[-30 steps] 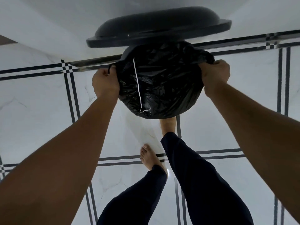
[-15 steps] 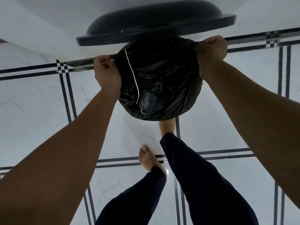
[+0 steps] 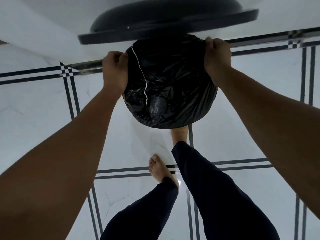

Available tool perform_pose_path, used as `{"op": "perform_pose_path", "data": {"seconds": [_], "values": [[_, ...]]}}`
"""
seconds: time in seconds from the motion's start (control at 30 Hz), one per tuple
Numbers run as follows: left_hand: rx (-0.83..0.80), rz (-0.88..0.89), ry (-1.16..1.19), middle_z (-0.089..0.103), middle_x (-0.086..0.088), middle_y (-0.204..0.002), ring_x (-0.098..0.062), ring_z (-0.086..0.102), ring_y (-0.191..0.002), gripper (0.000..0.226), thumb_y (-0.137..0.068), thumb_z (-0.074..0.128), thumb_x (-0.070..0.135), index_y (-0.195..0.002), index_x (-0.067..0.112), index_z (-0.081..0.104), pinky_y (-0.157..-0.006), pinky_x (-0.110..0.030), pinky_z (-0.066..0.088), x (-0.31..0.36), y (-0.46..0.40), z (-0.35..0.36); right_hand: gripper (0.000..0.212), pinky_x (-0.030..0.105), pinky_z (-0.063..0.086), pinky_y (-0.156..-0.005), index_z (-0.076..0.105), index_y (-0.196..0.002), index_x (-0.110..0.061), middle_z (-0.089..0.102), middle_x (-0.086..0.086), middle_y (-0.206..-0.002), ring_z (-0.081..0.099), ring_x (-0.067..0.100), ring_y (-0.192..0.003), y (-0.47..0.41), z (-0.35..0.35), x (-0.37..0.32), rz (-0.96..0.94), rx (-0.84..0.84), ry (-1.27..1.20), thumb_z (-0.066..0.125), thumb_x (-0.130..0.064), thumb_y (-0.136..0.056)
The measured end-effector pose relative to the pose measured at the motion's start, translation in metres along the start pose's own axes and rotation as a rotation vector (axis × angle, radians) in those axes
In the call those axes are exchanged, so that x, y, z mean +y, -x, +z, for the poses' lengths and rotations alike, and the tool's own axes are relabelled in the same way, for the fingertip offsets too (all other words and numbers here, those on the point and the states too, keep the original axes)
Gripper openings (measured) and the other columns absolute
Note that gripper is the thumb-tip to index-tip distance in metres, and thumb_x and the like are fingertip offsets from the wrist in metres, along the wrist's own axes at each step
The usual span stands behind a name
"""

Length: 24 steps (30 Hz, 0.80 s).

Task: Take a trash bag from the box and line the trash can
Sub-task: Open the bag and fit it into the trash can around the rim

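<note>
One black bag (image 3: 173, 87) sits at upper centre of the frame, spread over the one can, whose own wall is hidden under the plastic. Two hands work it: the left hand (image 3: 115, 71) pinches the bag's left edge, the right hand (image 3: 217, 58) grips its right edge. One black lid (image 3: 166, 19) stands behind. Two bare feet below on the tiled floor (image 3: 43, 118). No readable writing anywhere.
</note>
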<state>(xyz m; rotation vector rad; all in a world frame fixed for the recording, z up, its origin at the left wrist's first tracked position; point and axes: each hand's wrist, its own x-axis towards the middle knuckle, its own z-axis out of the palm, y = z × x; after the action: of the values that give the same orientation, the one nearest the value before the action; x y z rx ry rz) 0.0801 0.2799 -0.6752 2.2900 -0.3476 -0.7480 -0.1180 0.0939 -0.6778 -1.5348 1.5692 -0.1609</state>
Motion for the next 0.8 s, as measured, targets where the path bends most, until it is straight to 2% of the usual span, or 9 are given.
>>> {"op": "perform_pose_path", "data": {"seconds": [0.1,0.17,0.23,0.33,0.47,0.57,0.63,0.73,0.8], "values": [[0.404,0.410,-0.362,0.063,-0.014,-0.111,-0.030,0.059,-0.103,0.029,-0.091,0.056,0.028,-0.110,0.009,0.067,-0.089,-0.038,0.046,0.001,0.027,0.007,0.044,0.019,0.037,-0.060,0.058,-0.098,-0.011,0.056,-0.004,-0.083,0.052,0.010,-0.074,0.008,0.000,0.004,-0.118,-0.063,0.064,0.048,-0.053,-0.103],[0.256,0.645,-0.336,0.063,-0.017,-0.104,-0.034,0.057,-0.100,0.019,-0.089,0.056,0.015,-0.102,0.005,0.066,-0.085,-0.040,0.046,0.011,0.058,0.027,0.040,0.022,0.032,-0.055,0.057,-0.108,-0.008,0.056,-0.003,-0.089,0.051,0.013,-0.077,0.010,0.002,0.009,-0.200,-0.074,0.135,0.052,-0.048,-0.103],[-0.041,0.718,-0.345,0.064,-0.017,-0.101,-0.032,0.058,-0.096,0.018,-0.091,0.054,0.011,-0.103,0.005,0.067,-0.080,-0.038,0.048,0.013,0.076,0.056,0.039,0.026,0.032,-0.065,0.057,-0.116,-0.004,0.057,0.001,-0.097,0.051,0.017,-0.086,0.009,0.005,0.012,-0.229,-0.048,0.156,0.050,-0.041,-0.106],[-0.297,0.576,-0.594,0.065,-0.018,-0.113,-0.039,0.060,-0.105,0.027,-0.094,0.050,0.011,-0.115,0.008,0.066,-0.089,-0.044,0.052,0.010,0.072,0.092,0.036,0.027,0.035,-0.070,0.055,-0.115,-0.005,0.057,0.001,-0.095,0.053,0.019,-0.086,0.008,0.008,0.015,-0.224,-0.028,0.150,0.047,-0.039,-0.107],[-0.567,0.324,-1.159,0.040,-0.016,-0.155,-0.039,0.034,-0.142,0.054,-0.099,0.047,0.029,-0.152,0.019,0.042,-0.117,-0.052,0.026,-0.003,0.053,0.114,0.034,0.029,0.037,-0.073,0.054,-0.118,-0.007,0.058,-0.001,-0.097,0.054,0.019,-0.087,0.004,0.012,0.021,-0.261,-0.004,0.187,0.045,-0.038,-0.108],[-0.636,0.248,-1.236,0.014,-0.015,-0.167,-0.040,0.015,-0.151,0.070,-0.099,0.048,0.042,-0.161,0.026,0.020,-0.121,-0.060,0.011,-0.019,0.050,0.117,0.034,0.030,0.039,-0.075,0.054,-0.123,-0.009,0.061,-0.002,-0.102,0.053,0.017,-0.088,0.002,0.015,0.024,-0.270,0.014,0.187,0.045,-0.037,-0.107],[-0.669,0.203,-1.254,0.009,-0.015,-0.168,-0.042,0.012,-0.151,0.075,-0.097,0.050,0.045,-0.161,0.028,0.015,-0.120,-0.063,0.010,-0.029,0.049,0.118,0.034,0.031,0.041,-0.076,0.055,-0.126,-0.010,0.067,0.001,-0.108,0.053,0.017,-0.088,0.002,0.016,0.025,-0.284,0.017,0.174,0.045,-0.036,-0.107],[-0.689,0.147,-1.214,0.013,-0.014,-0.167,-0.043,0.012,-0.151,0.078,-0.095,0.051,0.055,-0.161,0.030,0.017,-0.119,-0.064,0.011,-0.038,0.043,0.118,0.033,0.033,0.044,-0.076,0.055,-0.125,-0.010,0.069,0.003,-0.108,0.055,0.017,-0.089,0.002,0.015,0.026,-0.293,0.019,0.159,0.045,-0.036,-0.106],[-0.634,0.139,-1.134,0.029,-0.014,-0.162,-0.042,0.022,-0.148,0.073,-0.093,0.054,0.056,-0.157,0.030,0.031,-0.118,-0.061,0.017,-0.036,0.042,0.116,0.033,0.032,0.041,-0.074,0.054,-0.121,-0.009,0.064,0.001,-0.101,0.056,0.019,-0.088,0.002,0.015,0.026,-0.278,0.014,0.171,0.045,-0.036,-0.107]]}}
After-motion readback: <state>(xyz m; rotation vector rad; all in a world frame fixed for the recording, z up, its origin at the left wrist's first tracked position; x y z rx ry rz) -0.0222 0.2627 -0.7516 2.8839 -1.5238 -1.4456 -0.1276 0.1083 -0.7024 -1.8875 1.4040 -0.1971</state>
